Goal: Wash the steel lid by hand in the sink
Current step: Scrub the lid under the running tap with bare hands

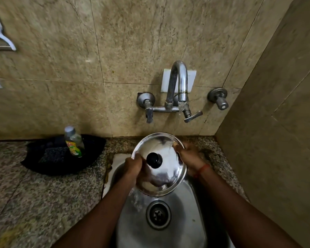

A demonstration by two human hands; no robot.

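Note:
A round steel lid (168, 169) with a black knob (154, 160) is held tilted above the steel sink (186, 221), knob side facing me. My left hand (133, 166) grips its left rim beside the knob. My right hand (188, 156) holds the right rim, fingers partly hidden behind the lid. Water runs from the wall tap (178, 81) onto the lid's upper right edge and spills off its lower left into the basin.
A black tray (93, 149) on the speckled granite counter (34, 194) at the left holds a dish soap bottle (73, 140) and a dark scrub pad (53, 154). The drain (158, 214) lies below the lid. Tiled walls close in behind and at the right.

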